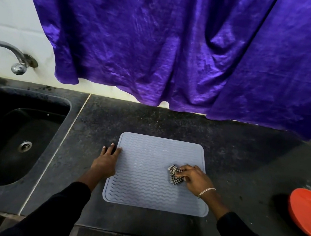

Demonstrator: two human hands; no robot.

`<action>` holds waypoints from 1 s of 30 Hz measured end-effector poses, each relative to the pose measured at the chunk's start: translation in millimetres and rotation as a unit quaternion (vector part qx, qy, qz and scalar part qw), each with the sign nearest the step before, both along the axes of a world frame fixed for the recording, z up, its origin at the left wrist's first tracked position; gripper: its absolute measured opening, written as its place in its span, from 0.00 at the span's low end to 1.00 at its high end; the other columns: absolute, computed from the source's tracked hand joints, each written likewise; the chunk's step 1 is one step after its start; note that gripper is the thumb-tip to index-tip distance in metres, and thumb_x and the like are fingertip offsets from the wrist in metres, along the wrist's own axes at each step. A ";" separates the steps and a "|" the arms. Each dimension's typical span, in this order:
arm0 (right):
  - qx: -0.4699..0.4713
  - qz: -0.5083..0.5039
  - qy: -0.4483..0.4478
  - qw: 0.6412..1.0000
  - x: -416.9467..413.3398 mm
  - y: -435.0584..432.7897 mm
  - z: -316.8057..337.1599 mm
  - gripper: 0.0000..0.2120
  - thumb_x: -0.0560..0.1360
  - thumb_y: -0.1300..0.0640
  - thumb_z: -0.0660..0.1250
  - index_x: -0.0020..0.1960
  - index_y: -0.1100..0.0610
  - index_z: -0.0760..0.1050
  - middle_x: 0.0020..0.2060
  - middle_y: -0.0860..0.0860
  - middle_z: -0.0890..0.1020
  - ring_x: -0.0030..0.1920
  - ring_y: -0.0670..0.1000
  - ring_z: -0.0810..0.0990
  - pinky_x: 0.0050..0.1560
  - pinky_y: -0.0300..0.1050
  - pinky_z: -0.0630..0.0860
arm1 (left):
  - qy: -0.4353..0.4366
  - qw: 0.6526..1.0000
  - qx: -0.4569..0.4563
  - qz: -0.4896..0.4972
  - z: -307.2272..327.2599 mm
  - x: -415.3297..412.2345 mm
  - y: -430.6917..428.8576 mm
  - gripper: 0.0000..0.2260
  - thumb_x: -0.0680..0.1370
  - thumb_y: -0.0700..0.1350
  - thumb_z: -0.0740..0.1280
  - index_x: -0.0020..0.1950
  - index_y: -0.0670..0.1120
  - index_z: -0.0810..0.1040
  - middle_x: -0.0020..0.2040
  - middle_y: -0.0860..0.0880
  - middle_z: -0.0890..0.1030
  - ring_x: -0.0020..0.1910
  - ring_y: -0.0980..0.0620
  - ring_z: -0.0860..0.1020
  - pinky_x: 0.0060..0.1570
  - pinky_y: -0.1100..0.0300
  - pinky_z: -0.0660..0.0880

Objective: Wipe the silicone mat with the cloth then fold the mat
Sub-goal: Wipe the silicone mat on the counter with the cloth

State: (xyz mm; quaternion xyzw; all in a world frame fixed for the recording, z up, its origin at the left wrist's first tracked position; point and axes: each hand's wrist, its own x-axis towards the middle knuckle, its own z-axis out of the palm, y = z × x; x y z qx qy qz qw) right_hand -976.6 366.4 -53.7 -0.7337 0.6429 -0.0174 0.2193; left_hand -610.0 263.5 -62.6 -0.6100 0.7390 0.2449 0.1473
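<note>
Wiping silicone mat [146,188] lying flat on bench [244,160], right hand [194,178] fingers clenching checked cloth [174,175] right of centre, left hand [107,160] splayed, pinning left edge; risking mat sliding if pin lifts.

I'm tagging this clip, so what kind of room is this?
Most likely a home kitchen: a dark stone counter with a built-in sink, a wall tap above it, and a red bowl nearby.
</note>
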 end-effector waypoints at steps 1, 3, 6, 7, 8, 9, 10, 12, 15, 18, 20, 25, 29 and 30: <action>-0.001 -0.001 0.005 1.000 -3.2 -1.6 2.7 0.26 0.71 0.63 0.63 0.61 0.39 0.79 0.65 0.39 0.76 0.60 0.51 0.74 0.62 0.44 0.72 | 0.001 1.000 0.000 -0.001 -0.7 -0.3 0.0 0.45 0.74 0.40 0.68 0.82 0.56 0.43 0.82 0.50 0.39 0.81 0.41 0.42 0.73 0.40 0.64; -0.009 -0.008 0.000 1.000 -2.4 -5.4 10.4 0.25 0.71 0.64 0.64 0.61 0.40 0.79 0.65 0.38 0.76 0.57 0.50 0.74 0.61 0.44 0.73 | 0.001 1.000 -0.001 0.000 -1.3 -0.5 0.1 0.45 0.74 0.39 0.68 0.82 0.55 0.43 0.82 0.49 0.39 0.81 0.40 0.41 0.73 0.40 0.64; -0.016 -0.005 -0.020 1.000 11.4 -13.7 18.2 0.25 0.73 0.64 0.64 0.61 0.40 0.79 0.65 0.38 0.76 0.58 0.50 0.74 0.60 0.45 0.74 | 0.003 1.000 0.002 -0.002 -1.5 0.1 -0.6 0.44 0.74 0.38 0.67 0.82 0.55 0.43 0.82 0.49 0.39 0.81 0.40 0.41 0.74 0.41 0.63; -0.012 0.001 -0.023 1.000 17.5 -16.4 18.8 0.25 0.73 0.64 0.64 0.62 0.39 0.78 0.66 0.38 0.75 0.59 0.50 0.73 0.60 0.46 0.74 | 0.004 1.000 0.002 -0.002 -2.0 0.4 -0.7 0.44 0.74 0.38 0.67 0.82 0.55 0.43 0.82 0.49 0.39 0.81 0.40 0.41 0.74 0.41 0.63; -0.006 0.007 -0.027 1.000 24.6 -19.0 18.5 0.25 0.73 0.64 0.64 0.62 0.39 0.78 0.66 0.38 0.75 0.59 0.50 0.73 0.60 0.46 0.74 | 0.005 1.000 0.001 -0.002 -2.7 1.0 -0.7 0.44 0.74 0.38 0.67 0.82 0.55 0.44 0.82 0.49 0.39 0.81 0.40 0.41 0.74 0.41 0.63; 0.001 0.014 -0.031 0.999 31.9 -21.6 18.2 0.25 0.73 0.64 0.64 0.63 0.40 0.78 0.66 0.39 0.75 0.60 0.50 0.73 0.60 0.46 0.74 | 0.006 1.000 0.001 -0.002 -3.5 1.5 -1.0 0.44 0.75 0.38 0.66 0.82 0.55 0.44 0.82 0.49 0.40 0.81 0.40 0.41 0.74 0.41 0.63; 0.006 0.022 -0.036 0.999 40.0 -23.6 18.3 0.24 0.73 0.63 0.64 0.63 0.40 0.78 0.66 0.39 0.75 0.60 0.51 0.73 0.61 0.47 0.74 | 0.007 1.000 0.001 -0.003 -4.4 2.2 -1.5 0.43 0.75 0.38 0.66 0.82 0.55 0.44 0.82 0.49 0.39 0.80 0.39 0.41 0.74 0.40 0.62; 0.013 0.035 -0.040 0.998 54.7 -26.4 16.6 0.23 0.74 0.62 0.65 0.63 0.40 0.78 0.66 0.40 0.75 0.60 0.51 0.73 0.61 0.48 0.74 | 0.007 1.000 0.004 -0.005 -5.9 3.4 -2.3 0.44 0.75 0.38 0.67 0.82 0.55 0.43 0.82 0.49 0.39 0.80 0.39 0.41 0.74 0.40 0.62; 0.020 0.043 -0.036 0.998 64.9 -24.7 9.6 0.23 0.74 0.61 0.65 0.63 0.40 0.78 0.66 0.41 0.75 0.60 0.52 0.72 0.59 0.50 0.75 | 0.009 1.000 0.005 -0.009 -7.5 3.7 -3.2 0.44 0.75 0.38 0.67 0.82 0.54 0.43 0.82 0.48 0.39 0.80 0.38 0.41 0.74 0.40 0.62; 0.013 0.040 -0.039 0.998 57.6 -19.3 3.4 0.23 0.74 0.62 0.65 0.62 0.40 0.78 0.67 0.41 0.75 0.60 0.52 0.73 0.60 0.47 0.74 | 0.008 1.000 0.003 -0.006 -7.5 4.0 -2.9 0.43 0.75 0.38 0.66 0.82 0.54 0.43 0.82 0.48 0.40 0.80 0.38 0.41 0.74 0.40 0.62; 0.007 0.033 -0.030 0.999 48.3 -17.0 4.2 0.23 0.74 0.62 0.65 0.61 0.39 0.79 0.67 0.40 0.75 0.60 0.51 0.73 0.59 0.45 0.74 | 0.007 1.000 0.000 -0.008 -7.5 4.7 -3.1 0.43 0.75 0.39 0.66 0.82 0.54 0.44 0.82 0.48 0.40 0.80 0.38 0.42 0.74 0.40 0.62; 0.029 0.025 0.012 0.999 31.9 -19.8 13.9 0.23 0.74 0.61 0.64 0.61 0.38 0.79 0.65 0.36 0.75 0.58 0.50 0.73 0.54 0.44 0.75 | 0.007 1.000 -0.004 -0.011 -4.6 7.6 -7.5 0.42 0.74 0.40 0.69 0.81 0.57 0.48 0.82 0.49 0.44 0.80 0.39 0.45 0.73 0.39 0.65; 0.019 0.021 -0.001 1.000 38.9 -30.2 22.3 0.23 0.73 0.61 0.64 0.60 0.38 0.79 0.65 0.36 0.75 0.58 0.50 0.73 0.56 0.46 0.75 | 0.003 1.000 -0.008 -0.027 -5.0 11.1 -13.3 0.43 0.73 0.43 0.72 0.81 0.57 0.52 0.82 0.48 0.47 0.79 0.37 0.49 0.72 0.40 0.66; 0.019 0.022 -0.009 1.000 44.4 -33.4 23.6 0.24 0.72 0.62 0.64 0.60 0.37 0.79 0.65 0.37 0.75 0.58 0.50 0.73 0.58 0.47 0.75 | 0.001 0.999 -0.008 -0.031 -4.8 11.4 -14.3 0.43 0.72 0.43 0.73 0.81 0.57 0.52 0.81 0.47 0.48 0.79 0.37 0.50 0.71 0.40 0.67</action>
